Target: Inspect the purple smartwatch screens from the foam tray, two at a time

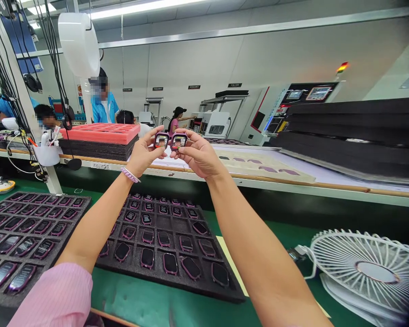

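Two small watch bodies with purple frames and lit screens are held up side by side, just above the edge of the raised shelf. My left hand (145,152) pinches the left watch (161,140) between thumb and fingers. The right watch (179,141) is gripped the same way by my right hand (202,156). Both screens face me and show a picture too small to make out. Beneath my arms lies a black foam tray (204,286) with rows of similar watches, some lit with text, some dark; a couple of its slots hold nothing.
A second foam tray (86,202) of watches lies at left. A white fan (376,271) stands at right on the green mat (139,295). The shelf holds a red foam tray (102,129) on black ones, purple pieces (268,169) and a large black stack (354,136). Several people work beyond.
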`<state>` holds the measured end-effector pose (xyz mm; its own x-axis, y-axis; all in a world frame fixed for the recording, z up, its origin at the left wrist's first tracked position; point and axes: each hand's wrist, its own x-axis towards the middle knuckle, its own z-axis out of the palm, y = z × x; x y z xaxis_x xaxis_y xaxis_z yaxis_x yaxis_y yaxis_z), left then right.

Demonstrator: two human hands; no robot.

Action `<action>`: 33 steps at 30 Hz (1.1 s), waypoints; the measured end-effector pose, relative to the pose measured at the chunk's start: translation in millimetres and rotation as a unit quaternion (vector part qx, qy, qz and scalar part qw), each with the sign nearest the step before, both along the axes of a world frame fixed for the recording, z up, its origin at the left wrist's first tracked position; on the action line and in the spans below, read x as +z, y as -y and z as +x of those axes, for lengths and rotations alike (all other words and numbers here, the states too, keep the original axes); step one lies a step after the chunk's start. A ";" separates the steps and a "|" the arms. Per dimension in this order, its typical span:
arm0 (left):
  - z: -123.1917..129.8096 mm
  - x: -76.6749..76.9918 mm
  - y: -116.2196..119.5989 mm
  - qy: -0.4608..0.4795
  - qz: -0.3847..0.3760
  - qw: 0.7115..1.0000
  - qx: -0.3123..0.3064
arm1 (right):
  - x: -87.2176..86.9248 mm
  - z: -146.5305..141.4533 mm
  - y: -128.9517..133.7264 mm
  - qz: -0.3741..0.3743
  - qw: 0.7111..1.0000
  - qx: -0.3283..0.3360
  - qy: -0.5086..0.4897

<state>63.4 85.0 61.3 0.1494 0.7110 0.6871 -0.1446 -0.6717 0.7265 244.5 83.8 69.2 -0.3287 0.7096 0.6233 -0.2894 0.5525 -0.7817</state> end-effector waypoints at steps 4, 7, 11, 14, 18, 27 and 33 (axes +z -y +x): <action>-1.8 10.9 0.2 0.007 0.009 1.000 -0.009 | 5.6 2.2 3.3 -0.003 1.000 -0.008 -0.017; -6.5 20.3 -2.4 0.004 0.028 1.000 -0.004 | 4.2 5.6 7.5 -0.007 1.000 -0.012 -0.023; -17.2 30.0 -12.5 0.022 0.040 0.999 0.010 | -5.2 9.6 11.7 -0.026 0.999 -0.018 -0.021; -29.5 35.2 -23.7 0.031 0.032 0.999 0.017 | -14.8 11.9 13.6 -0.040 0.999 -0.020 -0.017; -55.6 39.9 -35.8 0.053 0.010 0.997 0.045 | -33.0 18.8 22.6 -0.048 0.999 -0.015 -0.010; -135.9 27.9 -29.1 0.124 -0.101 0.979 0.124 | -87.8 49.3 62.1 -0.051 0.998 -0.014 0.016; -152.6 18.5 -28.4 0.127 -0.128 0.975 0.126 | -97.6 61.5 71.4 -0.069 0.995 -0.072 -0.017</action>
